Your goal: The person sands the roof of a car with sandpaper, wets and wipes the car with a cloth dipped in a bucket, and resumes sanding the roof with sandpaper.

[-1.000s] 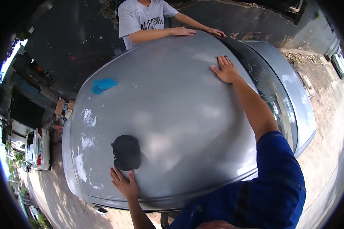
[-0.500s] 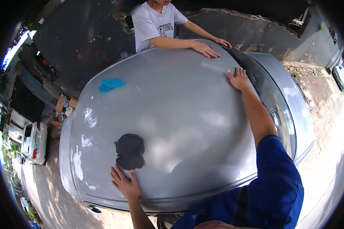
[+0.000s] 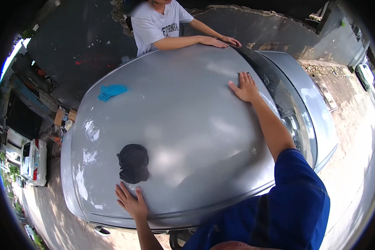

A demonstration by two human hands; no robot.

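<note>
A silver-grey car roof (image 3: 187, 112) spreads out in front of me. My right hand (image 3: 246, 88) lies on it near the windshield edge, fingers nearly flat over a thin dark piece whose edge peeks out at the fingertips. Most of that piece is hidden. On the near side of the roof, my left hand (image 3: 132, 203) rests with its fingers spread, holding nothing. Just beyond its fingertips lies a crumpled black cloth (image 3: 133, 163). A bright blue cloth (image 3: 111, 92) sits toward the far rear part of the roof.
Across the car stands a person in a grey printed T-shirt (image 3: 152, 29), both hands on the roof's far edge. Behind them is a dark, chipped wall (image 3: 254, 31). A white car (image 3: 34, 162) is parked at left, another (image 3: 364, 76) at far right. Cardboard boxes (image 3: 60, 116) stand by the wall.
The view has shifted slightly. My right hand has slid a little leftward on the roof, away from the windshield. The other person's nearer hand has moved back toward the far edge.
</note>
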